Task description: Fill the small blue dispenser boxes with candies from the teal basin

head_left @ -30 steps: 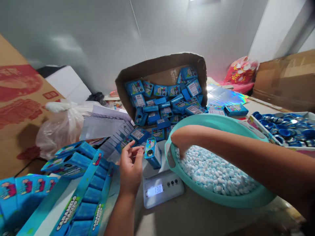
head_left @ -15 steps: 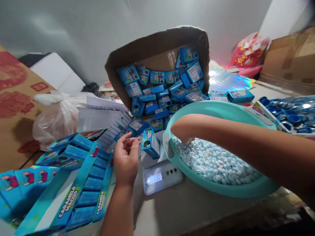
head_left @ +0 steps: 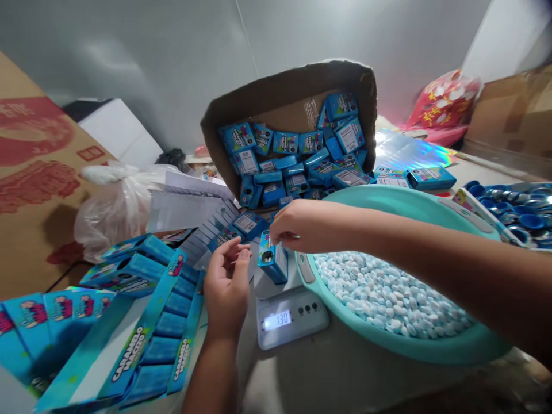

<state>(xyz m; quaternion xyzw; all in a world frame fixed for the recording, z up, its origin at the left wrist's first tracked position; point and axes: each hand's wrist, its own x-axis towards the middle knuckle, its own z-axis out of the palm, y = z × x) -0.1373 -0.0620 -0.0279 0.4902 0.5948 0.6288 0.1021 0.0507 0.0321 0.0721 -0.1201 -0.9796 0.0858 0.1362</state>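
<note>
A small blue candy box (head_left: 275,267) stands upright on a white digital scale (head_left: 308,329), whose display reads 130. Through the round hole in its top, pale candies are visible. My right hand (head_left: 295,225) is over the top right of this box, fingers pinched together, with a small bit of pale blue-green candy showing beneath them. To the left of the box, my left hand (head_left: 227,282) has its fingers loosely curled and apart, holding nothing. The turquoise tub (head_left: 345,325) at the right holds many light blue and white candies (head_left: 388,296).
Behind, a tipped cardboard carton (head_left: 276,92) is full of blue candy boxes. A blue display tray (head_left: 107,374) with rows of boxes lies at left. A plastic bag (head_left: 112,201) sits behind it. Blue spoon-like items (head_left: 517,207) fill a container at far right.
My right hand has come up out of the candies in the tub and moved left to the top of the box. My left hand stays beside the box. The reading is still 130.
</note>
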